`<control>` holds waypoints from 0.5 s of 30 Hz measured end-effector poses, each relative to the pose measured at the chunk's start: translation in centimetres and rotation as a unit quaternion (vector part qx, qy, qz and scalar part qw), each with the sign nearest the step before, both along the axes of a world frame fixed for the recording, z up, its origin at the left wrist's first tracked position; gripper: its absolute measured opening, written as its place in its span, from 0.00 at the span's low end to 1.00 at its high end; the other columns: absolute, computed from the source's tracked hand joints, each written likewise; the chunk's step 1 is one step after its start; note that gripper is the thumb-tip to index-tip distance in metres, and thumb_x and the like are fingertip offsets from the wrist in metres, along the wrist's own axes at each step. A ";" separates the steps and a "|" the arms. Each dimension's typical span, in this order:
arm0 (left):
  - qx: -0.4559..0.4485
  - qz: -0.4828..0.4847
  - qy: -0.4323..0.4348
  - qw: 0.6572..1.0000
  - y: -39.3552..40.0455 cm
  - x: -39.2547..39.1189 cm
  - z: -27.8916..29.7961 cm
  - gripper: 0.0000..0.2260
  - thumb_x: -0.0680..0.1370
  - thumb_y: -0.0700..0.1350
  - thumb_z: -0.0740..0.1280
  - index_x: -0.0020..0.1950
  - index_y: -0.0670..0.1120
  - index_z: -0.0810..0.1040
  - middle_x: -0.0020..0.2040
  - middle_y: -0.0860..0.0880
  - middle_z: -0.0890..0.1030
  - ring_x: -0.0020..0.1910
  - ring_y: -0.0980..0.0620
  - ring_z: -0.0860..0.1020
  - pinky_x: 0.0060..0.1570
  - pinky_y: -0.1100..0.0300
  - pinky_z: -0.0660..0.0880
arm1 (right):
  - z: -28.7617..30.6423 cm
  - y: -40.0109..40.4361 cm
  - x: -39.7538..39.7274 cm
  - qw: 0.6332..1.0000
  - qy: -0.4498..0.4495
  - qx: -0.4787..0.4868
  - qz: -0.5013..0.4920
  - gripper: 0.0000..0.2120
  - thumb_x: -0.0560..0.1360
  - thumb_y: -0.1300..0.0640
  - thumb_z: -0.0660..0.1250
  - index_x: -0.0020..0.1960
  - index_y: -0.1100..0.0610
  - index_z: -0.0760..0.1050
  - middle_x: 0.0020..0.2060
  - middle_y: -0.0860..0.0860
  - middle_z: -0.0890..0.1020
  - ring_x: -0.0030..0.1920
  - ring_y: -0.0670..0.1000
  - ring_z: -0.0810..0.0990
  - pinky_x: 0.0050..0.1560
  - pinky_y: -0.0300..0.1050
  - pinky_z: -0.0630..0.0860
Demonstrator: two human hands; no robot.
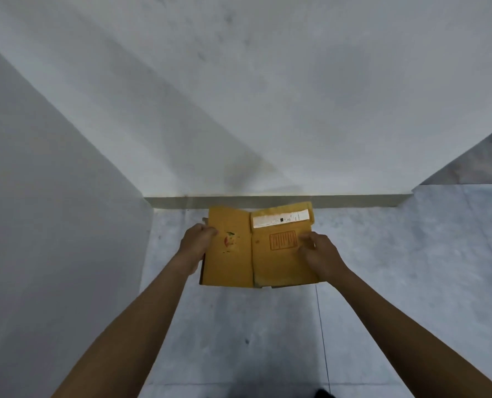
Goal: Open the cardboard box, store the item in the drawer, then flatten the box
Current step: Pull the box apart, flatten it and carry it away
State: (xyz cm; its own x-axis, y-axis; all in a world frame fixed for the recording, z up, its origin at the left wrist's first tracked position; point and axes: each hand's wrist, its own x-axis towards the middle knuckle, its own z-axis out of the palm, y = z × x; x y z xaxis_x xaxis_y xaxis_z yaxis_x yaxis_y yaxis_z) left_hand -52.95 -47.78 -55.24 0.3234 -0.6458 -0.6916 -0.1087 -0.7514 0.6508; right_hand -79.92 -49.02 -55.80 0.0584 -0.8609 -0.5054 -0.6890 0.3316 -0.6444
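Observation:
A yellow-brown cardboard box (239,259) lies flattened in front of me, held above a grey tiled floor near the wall. Two panels face up: the left one carries a small red and green mark, the right one a red stamp and a white shipping label (280,220) along its far edge. My left hand (196,246) grips the box's left edge, thumb on top and fingers underneath. My right hand (320,254) presses on the right panel with fingers curled over it. No item and no drawer are in view.
A white wall (253,96) rises straight ahead, with a pale skirting strip (353,201) at its foot. A grey wall or cabinet side (52,225) stands close on the left. Grey floor tiles (396,268) stretch to the right and toward me.

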 end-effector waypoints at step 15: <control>-0.124 -0.192 -0.210 0.951 -4.6 1.1 -23.3 0.22 0.79 0.51 0.65 0.72 0.48 0.69 0.75 0.45 0.66 0.72 0.44 0.67 0.69 0.49 0.65 | -22.3 -6.9 -0.3 0.990 0.088 -0.076 0.081 0.18 0.79 0.51 0.60 0.66 0.56 0.72 0.73 0.58 0.66 0.69 0.62 0.68 0.67 0.60 0.66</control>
